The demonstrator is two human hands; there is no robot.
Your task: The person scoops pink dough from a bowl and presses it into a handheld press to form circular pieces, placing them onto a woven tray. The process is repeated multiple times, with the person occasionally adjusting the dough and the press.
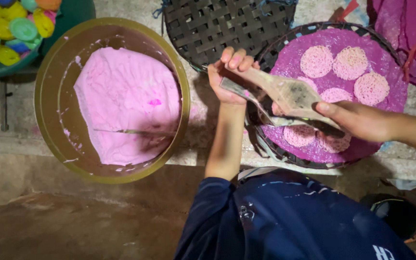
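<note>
We take the round woven tray (285, 156) lined with purple cloth as our landmark. Nearest to us, below the tray, is our dark blue sleeve (217, 212), with the forearm rising toward the tray's left rim.

At that left rim our left hand (227, 77) is clenched around the handle of a flat wooden paddle (290, 94), which slants across the tray above the cloth. A thin metal blade (246, 94) lies against the paddle's underside; it seems gripped in the same hand, though we cannot tell for sure. Our right hand (357, 118) comes in over the tray's right side, fingers laid flat and pressing on the paddle's far end, grasping nothing that we can make out.

On the cloth lie pale pink lacy discs (335, 65): three toward the far side, more under and beside the paddle at the near side.

Left of the tray, well apart, sits a wide bowl (42, 96) of pink batter (126, 101) with a thin stick across it. Beyond the tray lies an empty dark woven tray (227, 24).

We judge the risks thus: batter sliding off the tilted paddle could land on a finished disc and merge with it, and a slip of the blade could nick the hand or tear the soft discs.
</note>
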